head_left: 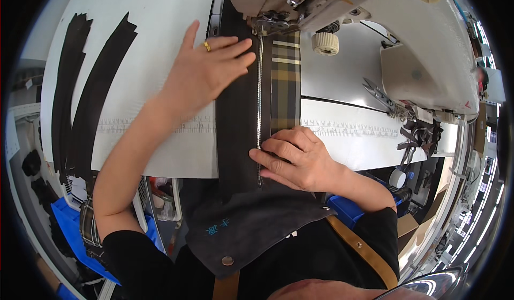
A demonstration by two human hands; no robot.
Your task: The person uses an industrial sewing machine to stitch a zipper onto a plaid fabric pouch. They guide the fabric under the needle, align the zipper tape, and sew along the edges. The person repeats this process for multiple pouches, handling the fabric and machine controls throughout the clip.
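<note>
A dark fabric strip (235, 112) lies lengthwise under the sewing machine's presser foot (262, 28). A metal zipper (259, 94) runs down along it, and plaid fabric (285, 80) shows to the zipper's right. My left hand (209, 67) rests on the dark strip just before the presser foot, fingers spread, a ring on one of them. Lower down, my right hand (297, 158) is closed on the zipper close to its near end, thumb and fingers at its tape. The strip's near end hangs past the table edge above my apron (241, 225).
Dark fabric strips (101, 80) lie on the white table (150, 48) at the left. Thread snips (377, 94) and fabric scraps (420, 137) sit on the right, below the machine arm (428, 48). Blue bins (75, 236) stand beneath the table edge.
</note>
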